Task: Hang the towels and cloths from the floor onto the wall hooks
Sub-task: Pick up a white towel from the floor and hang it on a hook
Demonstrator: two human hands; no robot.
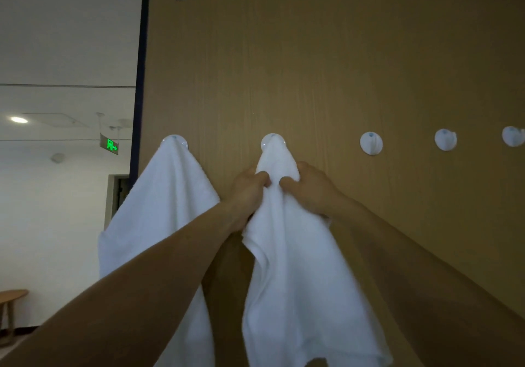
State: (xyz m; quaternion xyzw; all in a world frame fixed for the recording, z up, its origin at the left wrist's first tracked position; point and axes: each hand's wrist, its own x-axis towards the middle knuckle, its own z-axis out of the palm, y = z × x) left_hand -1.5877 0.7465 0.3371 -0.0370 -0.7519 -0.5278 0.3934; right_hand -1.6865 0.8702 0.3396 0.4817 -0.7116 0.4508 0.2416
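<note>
Head-worn view, close to wooden wall (312,68), facing forward, slightly upward

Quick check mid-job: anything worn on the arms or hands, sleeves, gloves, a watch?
Nothing worn shows. The left hand and right hand have no gloves and no rings visible. The left forearm and right forearm are bare to the frame edge: no sleeves, watch or bands.

Soft white terry-cloth towel (298,253), matt wood-grain wall panel (341,68), glossy white plastic hooks (371,143)
</note>
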